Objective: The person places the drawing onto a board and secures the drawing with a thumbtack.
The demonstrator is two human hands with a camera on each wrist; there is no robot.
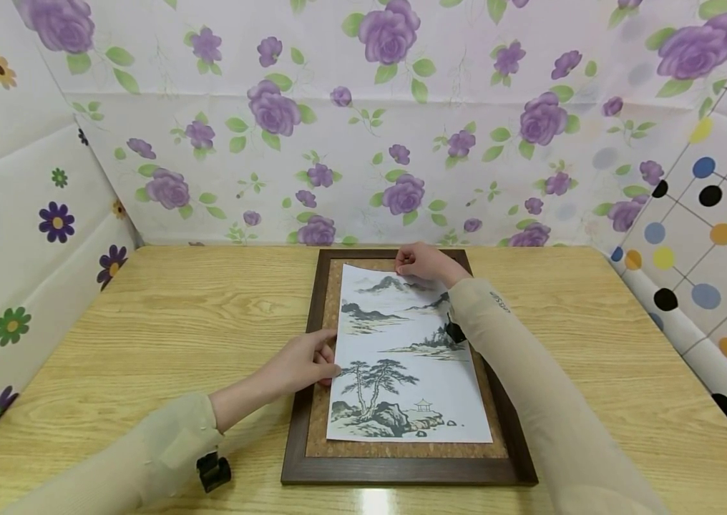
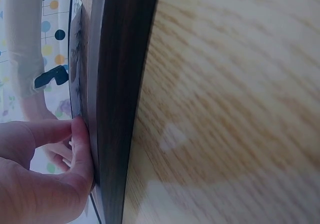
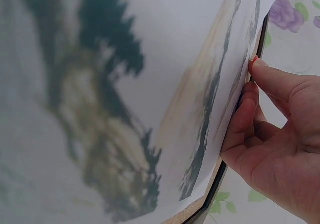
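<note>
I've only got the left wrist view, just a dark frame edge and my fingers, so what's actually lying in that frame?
Observer: A landscape print lies on the cork backing inside the dark wooden frame.
Operator: Where's my left hand on it?
Observer: The left hand touches the print's left edge, about halfway along.
Operator: And the right hand?
Observer: The right hand is at the print's far top edge; in the right wrist view its fingertips pinch that edge, beside something small and red that I cannot identify.
</note>
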